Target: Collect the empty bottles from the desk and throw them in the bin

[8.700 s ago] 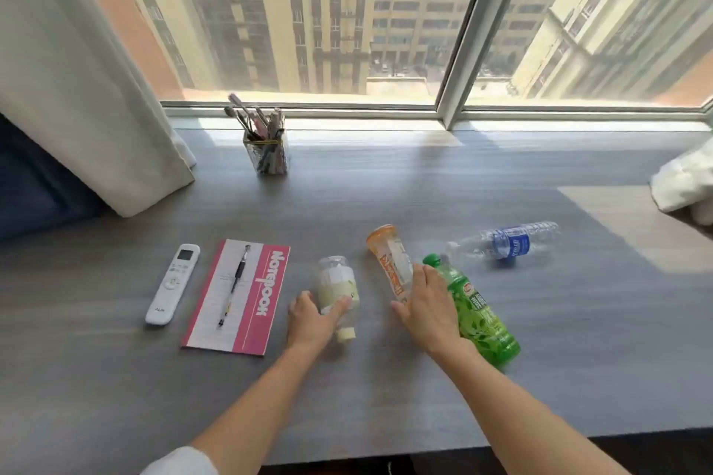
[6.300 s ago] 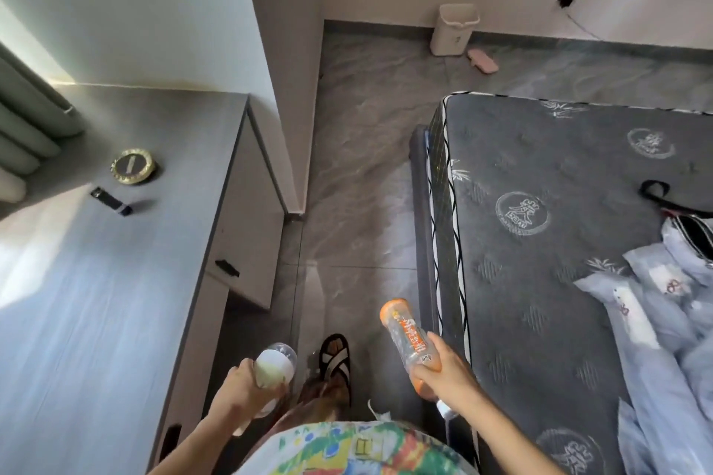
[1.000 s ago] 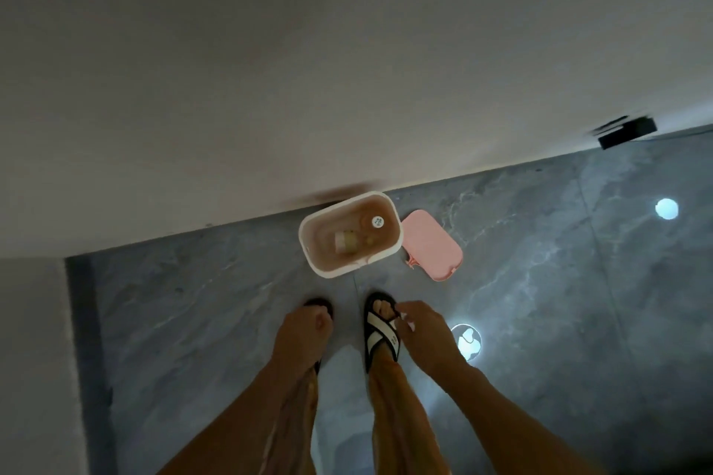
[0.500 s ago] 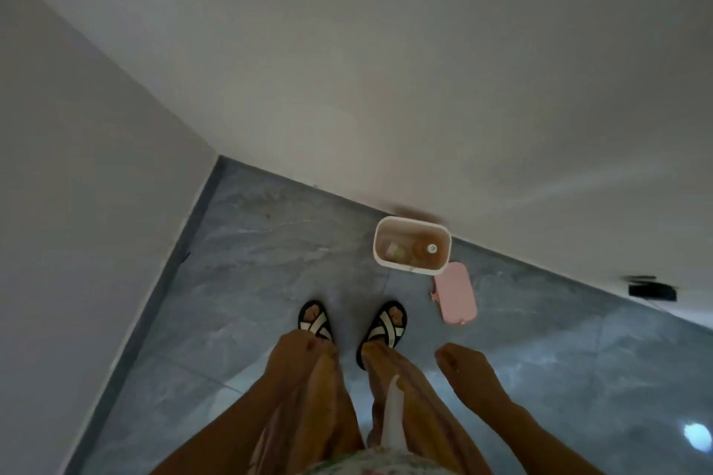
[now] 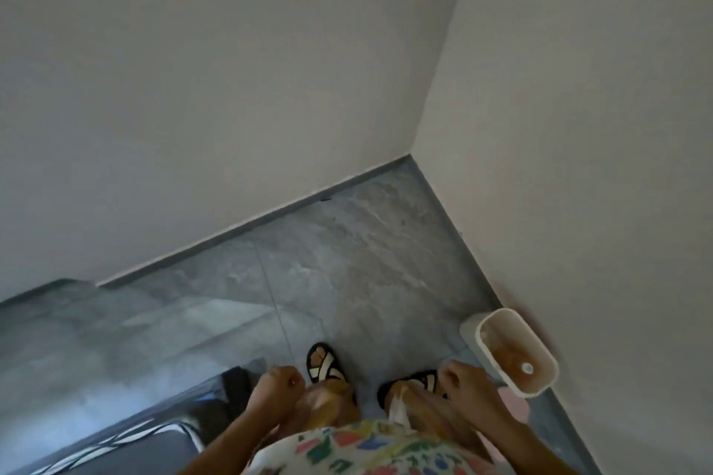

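Both hands hang empty. The left hand (image 5: 278, 385) is loosely curled at the thigh with nothing in it, and the right hand (image 5: 465, 386) is slack and half open, also holding nothing. The bin (image 5: 487, 321) stands just beyond and to the outside of the right hand, against the wall, with its mouth open. Inside lies an orange bottle (image 5: 511, 358), its white cap showing; whether a second bottle lies under it I cannot tell. A pink lid (image 5: 515, 403) rests on the floor beside the bin, just past the right wrist. The sandals (image 5: 323, 362) point away from the bin toward the room corner, and a dark mattress edge (image 5: 162, 432) runs along the outside of the left hand.

With nothing gripped and the body angled off the bin, the step in hand looks like the walk back to the desk for whatever bottles remain there; the desk itself is out of view, so how many are left cannot be read here. To do it well, go with both hands free and take one bottle in each, gripped around the body rather than by the cap. Step clear of the lid, and skirt the mattress corner. On return, release low over the mouth, since the bin is narrow and light bottles bounce.
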Demonstrator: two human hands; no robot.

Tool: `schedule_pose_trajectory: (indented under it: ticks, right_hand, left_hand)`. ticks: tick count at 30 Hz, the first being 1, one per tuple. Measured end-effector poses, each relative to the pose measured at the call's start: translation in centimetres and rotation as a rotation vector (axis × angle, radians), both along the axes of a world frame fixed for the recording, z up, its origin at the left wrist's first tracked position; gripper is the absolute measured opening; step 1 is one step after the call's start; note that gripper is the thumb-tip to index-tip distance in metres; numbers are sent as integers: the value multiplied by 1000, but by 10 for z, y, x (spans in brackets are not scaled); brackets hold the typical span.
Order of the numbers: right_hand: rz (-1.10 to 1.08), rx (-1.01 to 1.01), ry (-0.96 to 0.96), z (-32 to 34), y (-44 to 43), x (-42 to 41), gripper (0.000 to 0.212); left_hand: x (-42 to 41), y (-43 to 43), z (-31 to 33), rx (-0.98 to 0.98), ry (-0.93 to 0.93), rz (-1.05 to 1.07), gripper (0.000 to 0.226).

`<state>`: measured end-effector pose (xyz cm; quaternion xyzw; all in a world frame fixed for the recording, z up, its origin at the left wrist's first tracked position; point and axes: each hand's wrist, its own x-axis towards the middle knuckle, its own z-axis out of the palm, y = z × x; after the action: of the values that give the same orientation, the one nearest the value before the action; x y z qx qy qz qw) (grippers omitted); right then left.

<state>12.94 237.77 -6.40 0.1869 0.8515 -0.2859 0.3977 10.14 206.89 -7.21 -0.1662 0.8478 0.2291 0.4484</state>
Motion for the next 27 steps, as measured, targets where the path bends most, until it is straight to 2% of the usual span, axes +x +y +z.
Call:
schedule_pose_trajectory:
  ticks: [2, 4, 7, 10, 13, 17, 19, 22, 25, 27]
  right_hand:
    - [103, 8, 26, -3, -32, -25, 36]
    - [175, 5, 34, -6, -63, -49, 24]
    - [270, 37, 63, -11, -104, -85, 23]
    - [426, 87, 49, -6, -137, -117, 19]
    - [561, 98, 80, -12, -160, -152, 43]
    - [696, 107, 65, -15, -193, -199, 37]
    - [779, 120, 51, -16, -218, -226, 42]
    - [864, 103, 49, -16, -261, -267, 45]
    - [985, 91, 40, -9, -312, -306, 32]
    - [1072, 77, 42, -2, -352, -327, 36]
  left_hand:
    - [5, -37, -3, -17, 16, 14, 40]
    - [3, -74, -7, -3, 4, 85, 38]
    - [-9, -113, 2, -11, 36, 181, 22]
    - [-24, -147, 4, 9, 117, 274, 25]
    - [-39, -175, 5, 51, 187, 387, 26]
    - [-61, -206, 9, 37, 293, 517, 25]
    - [-71, -223, 9, 25, 316, 586, 24]
    - [-79, -250, 9, -1, 300, 670, 24]
    - [-76, -274, 9, -49, 257, 757, 24]
    - [-70, -286, 10, -74, 219, 831, 24]
